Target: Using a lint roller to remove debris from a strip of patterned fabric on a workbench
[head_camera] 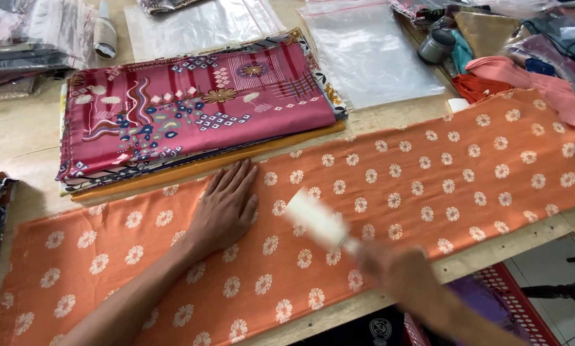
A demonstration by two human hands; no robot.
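The left hand (223, 208) lay flat and open on the orange daisy-print cloth (428, 179), fingers spread, pinning it to the surface (18, 134) and gripping nothing. The right hand (396, 272) was blurred with motion, closed around the handle of a white lint roller (316, 221) whose head touched the cloth just beside the left hand.

The cloth stretched in a long band across the surface, its near edge at the surface's rim above a red basket (512, 295). Behind the left hand sat a stack of folded printed fabrics (191, 109) — magenta on top — with clear plastic bags (371, 57) farther back and loose pink and orange fabric (525, 80) at the right.

As a judgement: if the flat hand eased off, the sticky roller could drag and bunch the thin cloth — or pull its near edge off the rim towards the basket.
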